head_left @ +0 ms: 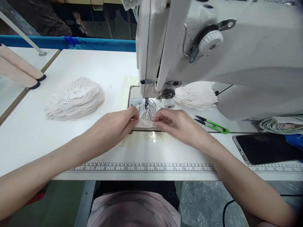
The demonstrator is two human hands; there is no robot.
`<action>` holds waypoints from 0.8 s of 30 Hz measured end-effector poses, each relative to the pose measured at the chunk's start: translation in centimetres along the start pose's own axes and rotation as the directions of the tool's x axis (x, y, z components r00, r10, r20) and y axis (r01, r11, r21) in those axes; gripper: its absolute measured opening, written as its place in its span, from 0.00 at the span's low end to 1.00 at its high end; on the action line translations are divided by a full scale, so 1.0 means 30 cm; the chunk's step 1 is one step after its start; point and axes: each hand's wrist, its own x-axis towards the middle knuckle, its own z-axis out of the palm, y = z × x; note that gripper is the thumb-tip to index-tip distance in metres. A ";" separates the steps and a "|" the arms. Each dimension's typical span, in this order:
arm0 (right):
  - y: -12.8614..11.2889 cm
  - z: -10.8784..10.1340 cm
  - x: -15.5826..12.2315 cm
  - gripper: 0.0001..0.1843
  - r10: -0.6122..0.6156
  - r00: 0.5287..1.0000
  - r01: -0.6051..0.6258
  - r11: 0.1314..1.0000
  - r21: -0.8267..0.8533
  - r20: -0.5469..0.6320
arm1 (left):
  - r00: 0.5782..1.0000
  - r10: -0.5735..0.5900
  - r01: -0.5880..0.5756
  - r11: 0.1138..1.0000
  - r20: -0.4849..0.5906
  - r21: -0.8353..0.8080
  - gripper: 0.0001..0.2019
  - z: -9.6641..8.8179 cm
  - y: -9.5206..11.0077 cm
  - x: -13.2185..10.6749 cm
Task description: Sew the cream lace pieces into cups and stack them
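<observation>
A small piece of white lace [147,114] lies under the presser foot [146,102] of a white sewing machine [163,47]. My left hand [121,121] pinches its near left edge between thumb and forefinger. On the opposite side, my right hand [174,123] grips the near right edge the same way, so the fabric stretches flat between both hands. One stack of lace pieces [75,99] rests on the table to the left. Behind the needle area, to the right, another lace pile [195,95] is partly hidden by the machine.
Green-handled thread snips [213,125] lie right of my right hand. Farther right are a phone [270,148] and a coiled cable [281,124]. A ruler strip [146,168] runs along the table's front edge. Two pale, dark-tipped rolls [20,67] extend in from the left.
</observation>
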 end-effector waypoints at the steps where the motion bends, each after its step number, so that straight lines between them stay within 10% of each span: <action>1: 0.001 0.007 0.002 0.05 -0.034 0.999 0.033 0.997 -0.069 -0.006 | 0.999 0.015 -0.016 1.000 0.028 0.018 0.14 -0.005 -0.001 0.024; 8: 0.042 0.061 0.030 0.11 -0.273 0.885 0.127 0.921 -0.368 -0.378 | 0.982 0.086 -0.078 0.996 0.167 -0.049 0.12 -0.015 -0.035 0.174; 17: 0.024 0.064 0.024 0.10 -0.242 0.915 0.132 0.935 -0.328 -0.322 | 0.950 0.226 -0.141 0.927 0.218 -0.347 0.22 -0.027 -0.075 0.157; 20: 0.022 0.064 0.014 0.11 -0.282 0.931 0.162 0.889 -0.428 -0.233 | 0.931 0.352 -0.329 0.923 0.092 -0.198 0.21 0.019 -0.079 0.121; 24: 0.027 0.067 0.008 0.11 -0.436 0.893 0.306 0.770 -0.560 -0.113 | 0.803 0.585 -0.523 0.784 -0.116 0.334 0.12 0.083 -0.065 0.066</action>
